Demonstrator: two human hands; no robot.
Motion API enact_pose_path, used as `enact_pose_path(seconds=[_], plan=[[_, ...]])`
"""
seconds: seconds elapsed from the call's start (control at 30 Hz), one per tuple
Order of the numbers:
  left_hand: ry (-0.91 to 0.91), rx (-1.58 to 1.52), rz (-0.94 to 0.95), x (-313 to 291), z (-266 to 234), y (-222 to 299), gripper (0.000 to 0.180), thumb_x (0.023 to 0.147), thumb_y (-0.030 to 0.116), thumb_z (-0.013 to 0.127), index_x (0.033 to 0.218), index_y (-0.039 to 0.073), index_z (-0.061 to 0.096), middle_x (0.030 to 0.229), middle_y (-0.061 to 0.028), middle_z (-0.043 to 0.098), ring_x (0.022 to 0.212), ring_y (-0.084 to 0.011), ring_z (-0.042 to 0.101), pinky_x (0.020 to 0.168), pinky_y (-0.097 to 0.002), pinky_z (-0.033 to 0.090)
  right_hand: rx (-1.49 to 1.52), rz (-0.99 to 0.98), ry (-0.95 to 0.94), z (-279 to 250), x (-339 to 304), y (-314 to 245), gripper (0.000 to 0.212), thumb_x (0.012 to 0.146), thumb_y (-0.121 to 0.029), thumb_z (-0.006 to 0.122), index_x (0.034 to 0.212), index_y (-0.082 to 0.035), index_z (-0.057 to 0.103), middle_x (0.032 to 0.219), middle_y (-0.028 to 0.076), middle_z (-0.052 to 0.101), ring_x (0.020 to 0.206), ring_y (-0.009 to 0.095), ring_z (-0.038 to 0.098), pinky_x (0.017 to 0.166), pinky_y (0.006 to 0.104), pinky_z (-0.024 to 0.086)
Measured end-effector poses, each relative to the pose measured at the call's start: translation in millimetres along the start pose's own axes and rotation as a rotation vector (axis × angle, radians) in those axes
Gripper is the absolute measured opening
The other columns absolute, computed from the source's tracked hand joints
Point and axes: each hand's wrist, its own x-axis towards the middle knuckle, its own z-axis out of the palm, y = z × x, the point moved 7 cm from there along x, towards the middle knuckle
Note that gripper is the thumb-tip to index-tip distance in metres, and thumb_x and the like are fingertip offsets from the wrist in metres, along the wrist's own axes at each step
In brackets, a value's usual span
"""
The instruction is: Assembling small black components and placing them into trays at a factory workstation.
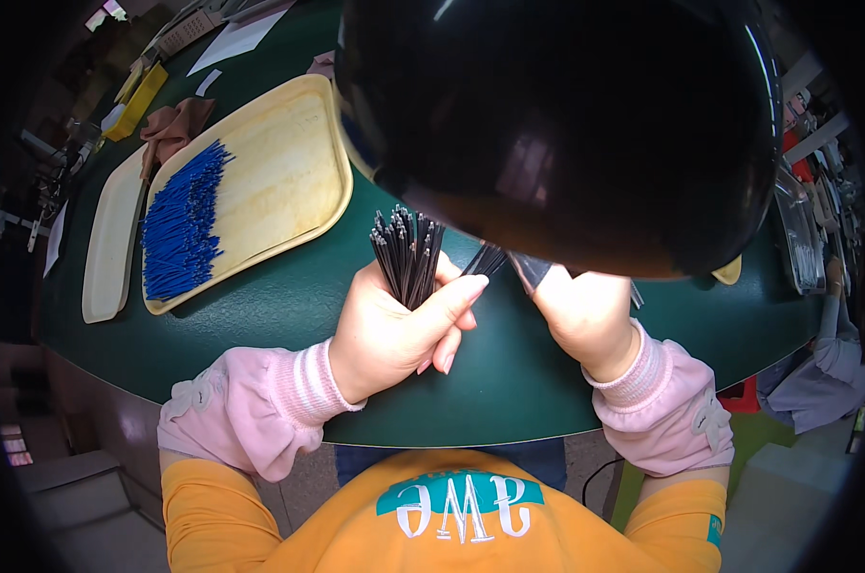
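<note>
My left hand (394, 329) is closed round an upright bundle of thin black wires (409, 253) with bare metallic tips at the top. A smaller bunch of black wires (486, 260) slants out beside its thumb and forefinger, toward the other hand. My right hand (590, 315) looks curled closed, but a big black dome-shaped hood (566, 134) hides most of its fingers. A dark, shiny strip (528, 271) shows at its thumb side. Thin dark ends (636, 294) stick out past its other side; what it grips is hidden.
A cream tray (279, 181) at the left carries a pile of blue wires (186, 224). Next to it lie another pale tray (112, 248) and a brown cloth (174, 129). A yellow bin (136, 103) stands farther back. Clear plastic packs (803, 234) line the green table's (260, 349) right edge.
</note>
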Motion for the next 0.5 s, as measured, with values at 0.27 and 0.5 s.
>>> enact_pose_path(seconds=[0.27, 0.5], plan=[[-0.065, -0.125, -0.049, 1, 1, -4, 0.017, 0.083, 0.01, 0.049, 0.068, 0.001, 0.048, 0.051, -0.0044, 0.05, 0.035, -0.0076, 0.046, 0.031, -0.0168, 0.033, 0.484, 0.282, -0.025, 9, 0, 19, 0.012, 0.079, -0.001, 0.042, 0.082, 0.004, 0.052, 0.061, 0.007, 0.054, 0.047, 0.005, 0.045, 0.042, 0.016, 0.034], [-0.118, -0.209, -0.046, -1, 3, -3, 0.014, 0.084, 0.013, 0.047, 0.076, 0.002, 0.048, 0.057, -0.0054, 0.052, 0.034, -0.0081, 0.044, 0.03, -0.0178, 0.033, 0.718, 0.458, -0.143, 10, -4, 38, 0.028, 0.085, -0.015, 0.031, 0.079, 0.002, 0.053, 0.06, 0.01, 0.052, 0.044, 0.005, 0.039, 0.038, 0.0155, 0.026]])
